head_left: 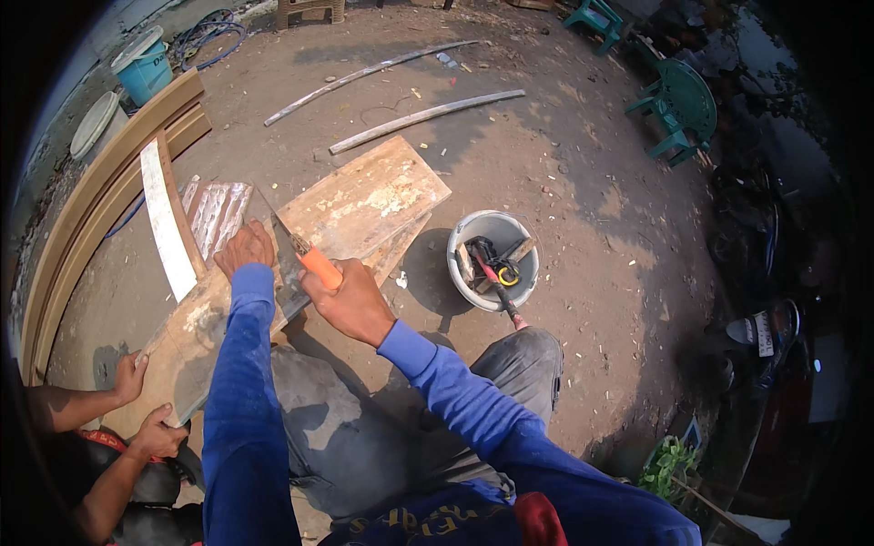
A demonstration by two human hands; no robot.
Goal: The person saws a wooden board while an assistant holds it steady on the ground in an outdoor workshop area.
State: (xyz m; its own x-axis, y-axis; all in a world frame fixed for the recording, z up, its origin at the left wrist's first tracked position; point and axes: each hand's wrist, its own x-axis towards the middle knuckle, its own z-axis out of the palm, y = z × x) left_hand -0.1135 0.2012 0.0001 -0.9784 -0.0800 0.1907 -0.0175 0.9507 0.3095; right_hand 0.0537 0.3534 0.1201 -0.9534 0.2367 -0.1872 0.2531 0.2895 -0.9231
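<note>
My right hand [353,305] is wrapped around the orange handle of a hand saw [320,269]. The saw's dark, thin blade points up and away to the left, beside my left hand [246,247]. That hand bears down on a worn wooden board [196,328], its fingers bent at the board's far edge. Another person's two hands [133,377] hold the near left end of the same board. Beyond my right hand, a wide wooden plank [373,196] with pale flaking patches rests on another piece of wood. Whether the blade touches the board is hard to see.
Right of the planks stands a grey bucket [462,293] of tools, including a red-handled one. Long brown frame pieces [64,246] curve along the left, beside a white-faced strip [164,218]. Two poles [428,119] lie on the ground ahead. A green chair [683,102] stands far right.
</note>
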